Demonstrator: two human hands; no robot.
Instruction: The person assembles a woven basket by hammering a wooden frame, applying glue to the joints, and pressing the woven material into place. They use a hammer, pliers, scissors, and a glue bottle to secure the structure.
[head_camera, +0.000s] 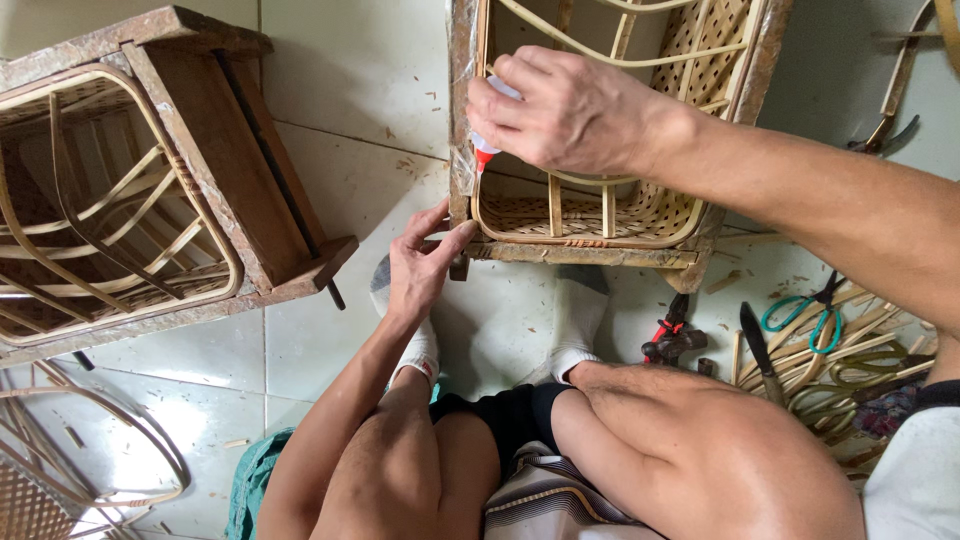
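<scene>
My right hand (565, 105) grips a small white glue bottle with a red nozzle (484, 152), tip pointing down at the corner of a woven rattan basket (640, 215) that sits inside a wooden frame (590, 253). My left hand (420, 262) rests with its fingers against the frame's lower left corner, holding nothing. Most of the bottle is hidden in my fist. My knees and white socks are below the frame.
A second wooden frame (240, 170) with a bent rattan basket stands at the left. Green-handled scissors (805, 318), a knife (757, 345), red-handled pliers (672, 335) and rattan strips lie on the tiled floor at the right. More rattan work lies at the bottom left (60, 470).
</scene>
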